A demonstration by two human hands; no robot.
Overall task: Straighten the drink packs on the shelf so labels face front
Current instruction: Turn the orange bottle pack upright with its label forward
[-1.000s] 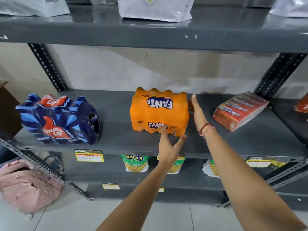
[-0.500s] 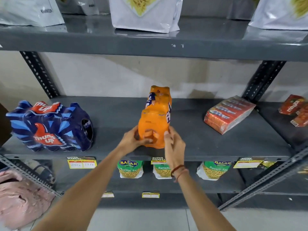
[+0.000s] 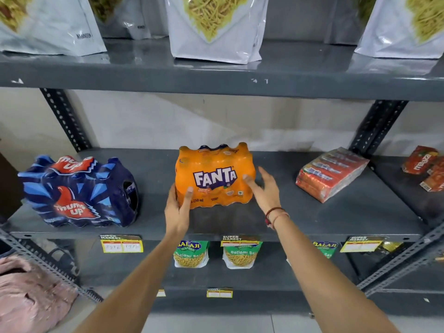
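Observation:
An orange Fanta pack stands upright in the middle of the grey shelf, its white label facing me. My left hand grips the pack's lower left corner, thumb on the front. My right hand is beside the pack's right edge, fingers spread, fingertips touching or nearly touching it. A blue Thums Up pack sits at the left of the same shelf, red logo toward the front, angled slightly.
A red wrapped pack lies at the right of the shelf, with red Maaza cartons beyond the upright post. White snack bags fill the shelf above. Balaji wafer bags hang below. A pink bundle lies on the floor at left.
The Fanta pack turned from end-on to broad side facing front with its label upright. My right hand has opened and come off toward its right side; my left stays on the corner.

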